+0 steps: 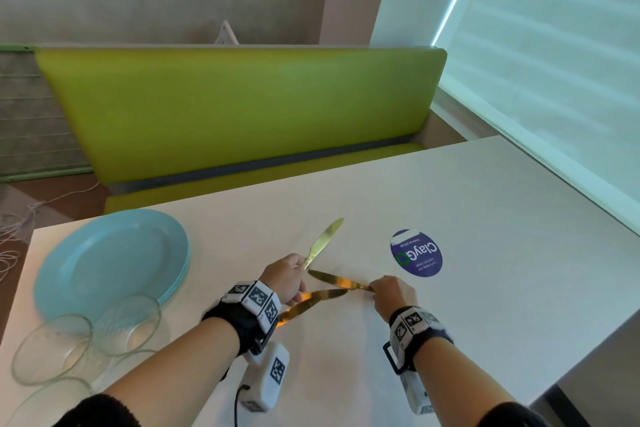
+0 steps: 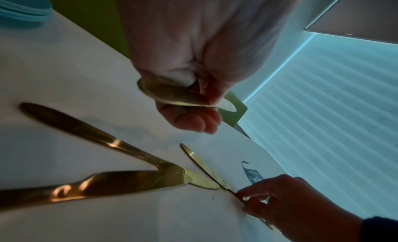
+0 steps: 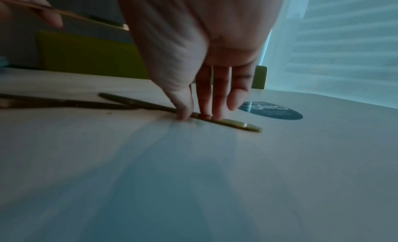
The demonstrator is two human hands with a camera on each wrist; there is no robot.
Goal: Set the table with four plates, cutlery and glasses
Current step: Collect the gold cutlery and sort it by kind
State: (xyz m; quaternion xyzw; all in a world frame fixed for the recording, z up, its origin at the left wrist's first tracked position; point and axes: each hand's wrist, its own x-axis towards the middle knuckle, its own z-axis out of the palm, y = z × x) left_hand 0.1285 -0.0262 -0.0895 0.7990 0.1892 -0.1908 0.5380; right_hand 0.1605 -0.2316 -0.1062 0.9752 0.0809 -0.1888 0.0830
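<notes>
Fingers of my left hand [image 1: 284, 277] pinched one gold knife [image 1: 323, 241] aloft while my right hand [image 1: 393, 291] pinched another knife's handle [image 1: 341, 280] on the worktop [image 1: 485, 218]; distributing cutlery seemed next.

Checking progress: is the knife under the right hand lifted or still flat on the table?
Flat: knife lies on table, right hand fingertips on its handle.
</notes>
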